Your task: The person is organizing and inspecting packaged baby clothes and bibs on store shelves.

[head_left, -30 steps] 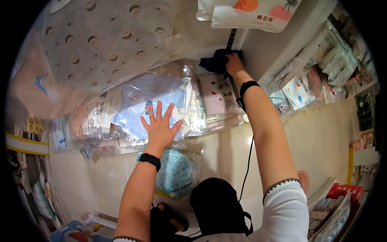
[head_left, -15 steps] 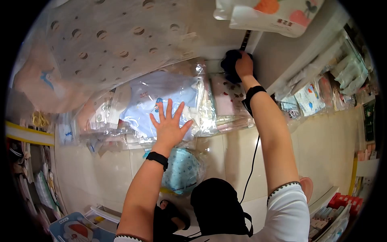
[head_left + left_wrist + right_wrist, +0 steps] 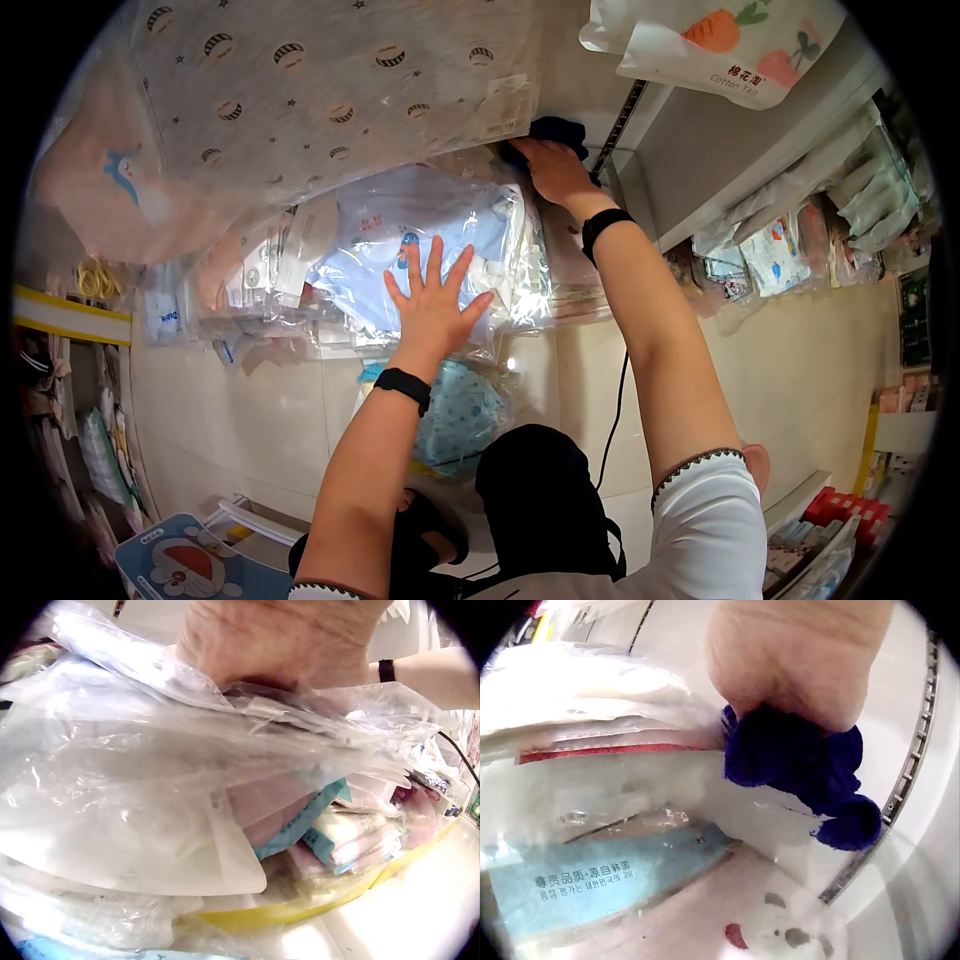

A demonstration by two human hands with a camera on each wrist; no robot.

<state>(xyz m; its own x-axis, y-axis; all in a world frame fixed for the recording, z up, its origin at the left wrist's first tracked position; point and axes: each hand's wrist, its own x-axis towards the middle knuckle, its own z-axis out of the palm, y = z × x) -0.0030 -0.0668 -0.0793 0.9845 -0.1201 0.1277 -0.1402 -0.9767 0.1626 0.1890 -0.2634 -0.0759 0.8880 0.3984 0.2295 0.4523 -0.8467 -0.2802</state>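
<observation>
A dark blue cloth is bunched under the right hand, by the back panel behind the stacked packs. In the right wrist view the blue cloth hangs crumpled below the palm of the right hand, whose fingertips are hidden. The left hand lies with spread fingers on a clear-wrapped light blue garment on the stack. From the left wrist, the left hand rests on top of layered plastic packs; its fingers are out of sight.
A large patterned pack hangs over the stack's back left. White packs hang at upper right, beside a grey panel. A light blue wrapped bundle sits on the tiled floor below. A black cable runs near the right forearm.
The right hand and blue cloth have moved left along the back panel, away from the slotted strip. The left hand stays spread on the blue garment, while the head view has shifted.
</observation>
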